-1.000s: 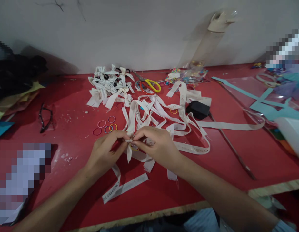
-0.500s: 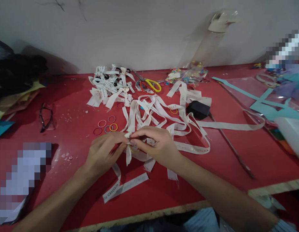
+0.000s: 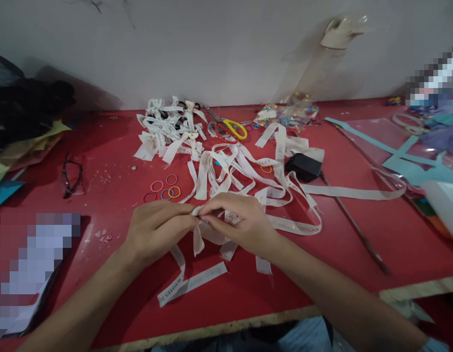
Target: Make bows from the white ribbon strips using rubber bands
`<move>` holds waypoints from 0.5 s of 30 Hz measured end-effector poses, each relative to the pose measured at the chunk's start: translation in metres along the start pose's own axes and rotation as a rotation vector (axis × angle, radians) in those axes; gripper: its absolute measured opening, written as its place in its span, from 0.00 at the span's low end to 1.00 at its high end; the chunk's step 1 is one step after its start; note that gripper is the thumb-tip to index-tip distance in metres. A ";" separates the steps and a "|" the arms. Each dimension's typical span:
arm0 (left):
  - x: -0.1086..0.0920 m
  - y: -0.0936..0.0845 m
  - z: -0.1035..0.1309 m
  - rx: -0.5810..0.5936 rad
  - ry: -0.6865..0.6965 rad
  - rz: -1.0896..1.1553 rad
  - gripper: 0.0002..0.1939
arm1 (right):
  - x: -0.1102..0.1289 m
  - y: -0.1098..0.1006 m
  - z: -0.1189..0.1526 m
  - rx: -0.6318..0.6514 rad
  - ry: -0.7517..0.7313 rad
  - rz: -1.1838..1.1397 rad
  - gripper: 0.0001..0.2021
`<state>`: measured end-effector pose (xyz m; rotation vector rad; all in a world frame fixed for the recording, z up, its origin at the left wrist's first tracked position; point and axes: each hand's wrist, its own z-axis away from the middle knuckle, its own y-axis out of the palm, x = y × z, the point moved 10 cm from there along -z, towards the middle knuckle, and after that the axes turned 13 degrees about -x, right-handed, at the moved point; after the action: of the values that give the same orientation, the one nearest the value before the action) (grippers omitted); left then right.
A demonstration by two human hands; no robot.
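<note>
Both hands point(image 3: 162, 229) point(image 3: 244, 222), grip pinching white ribbon point(image 3: 199, 242), meet over a red table point(image 3: 138, 313) beside a grey wall point(image 3: 197, 54).

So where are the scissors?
In the head view, the scissors lie at the back of the red table, near the wall, just right of the tied white ribbons.

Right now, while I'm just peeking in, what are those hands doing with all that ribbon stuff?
A person's left hand and right hand are pinching a small piece of white ribbon between their fingertips, its end hanging down. Loose printed ribbon lies in loops behind and beside the right hand. Small colored rings lie beyond the left hand. Farther back, near the wall, are a pile of knotted ribbons and scissors.
</note>
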<state>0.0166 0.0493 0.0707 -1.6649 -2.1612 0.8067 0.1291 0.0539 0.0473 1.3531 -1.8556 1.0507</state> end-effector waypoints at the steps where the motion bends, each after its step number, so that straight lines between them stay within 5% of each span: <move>1: -0.001 -0.001 -0.001 -0.004 0.001 0.010 0.05 | 0.002 0.001 0.000 0.018 -0.026 -0.007 0.05; 9: -0.007 -0.004 0.000 0.042 0.046 0.096 0.07 | -0.011 0.008 -0.001 0.161 0.189 -0.143 0.04; 15: -0.006 -0.004 -0.003 0.006 -0.074 0.123 0.10 | -0.008 0.011 0.001 0.262 0.158 -0.168 0.05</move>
<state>0.0167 0.0437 0.0762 -1.8070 -2.1192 0.9212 0.1205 0.0591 0.0375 1.4973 -1.5011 1.3052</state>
